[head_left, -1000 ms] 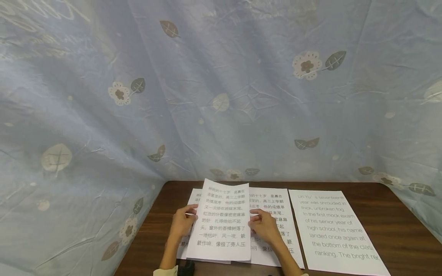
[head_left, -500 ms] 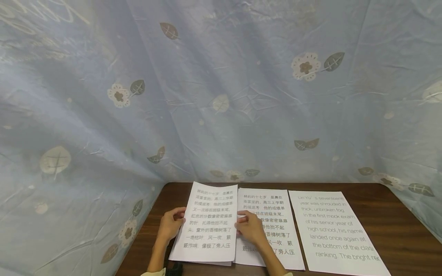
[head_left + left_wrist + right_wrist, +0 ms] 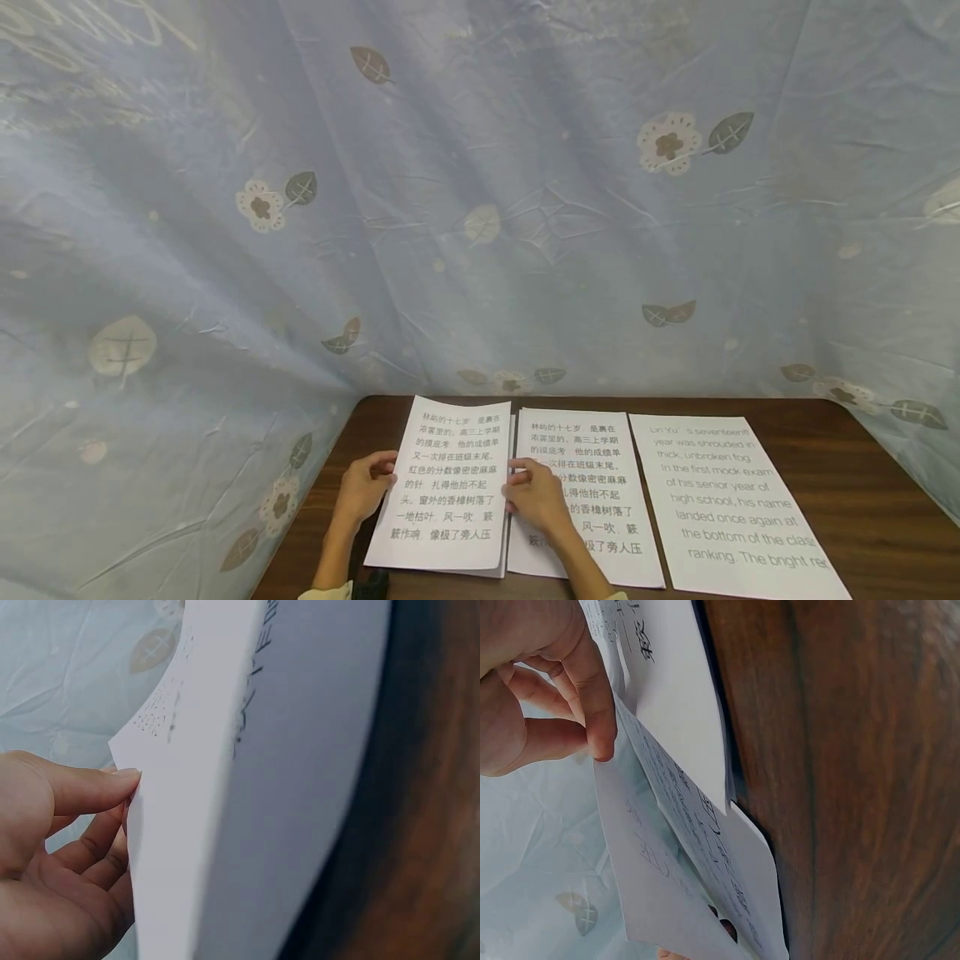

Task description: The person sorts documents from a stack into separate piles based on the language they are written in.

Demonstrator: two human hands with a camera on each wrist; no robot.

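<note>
A white paper sheet (image 3: 448,483) printed with large Chinese text is held slightly raised at the left of the table. My left hand (image 3: 365,486) pinches its left edge between thumb and fingers, as the left wrist view confirms on the sheet (image 3: 169,847). On the opposite edge, my right hand (image 3: 536,497) pinches the same sheet. Beneath it lies more printed paper (image 3: 742,877), mostly covered in the head view. The right forearm crosses over a middle stack of Chinese-printed sheets (image 3: 573,442), hiding part of its text.
To the right lies a sheet with English text (image 3: 731,500). All the papers are on a dark brown wooden table (image 3: 847,467). A pale blue patterned curtain (image 3: 480,292) hangs behind the table and along its left side.
Both hands have carried the sheet leftward from between the left and middle papers to over the left ones, and lowered it. The middle stack's left part is now uncovered.
</note>
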